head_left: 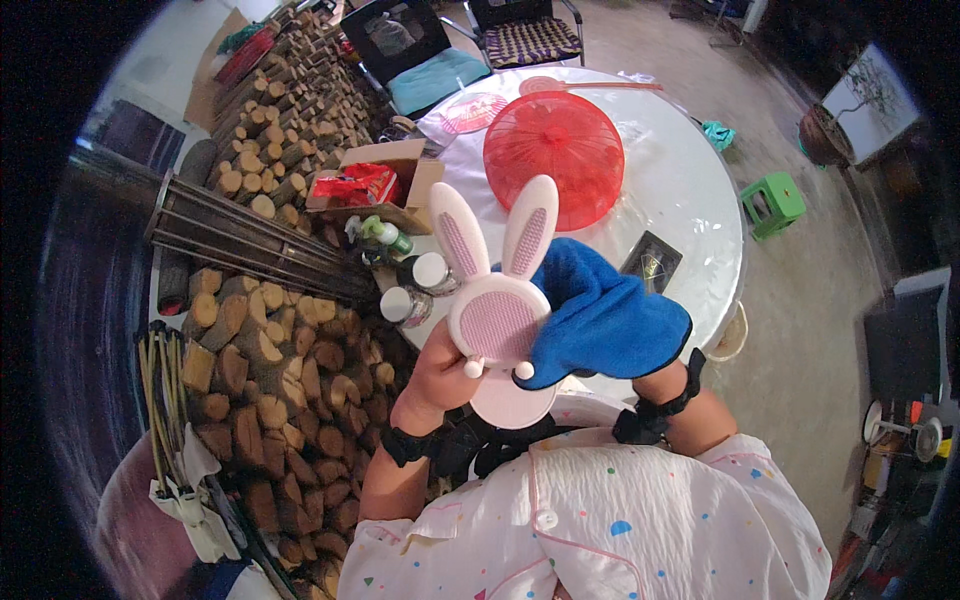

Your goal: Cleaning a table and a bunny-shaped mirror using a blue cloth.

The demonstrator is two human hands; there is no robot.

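My left hand (439, 379) is shut around the neck of a pale pink rabbit-eared stand (500, 319). Two upright ears and a round face carry mauve textured pads, and two small knobs stick out below the face. Its round base (514, 405) shows beneath, nearer my body. A blue cloth (607, 315) with dark edging covers my right hand; only the right wrist (660, 382) shows beneath it. One corner of the cloth touches the stand's lower right side. The fingers inside the cloth are hidden.
On the white-covered round table (697, 232) are a red mesh food cover (555, 154), a dark flat box (651, 261), lidded jars (406, 307), a spray bottle (388, 235) and an open carton (425, 184). Stacked firewood (300, 375) lies left; a green stool (772, 205) stands right.
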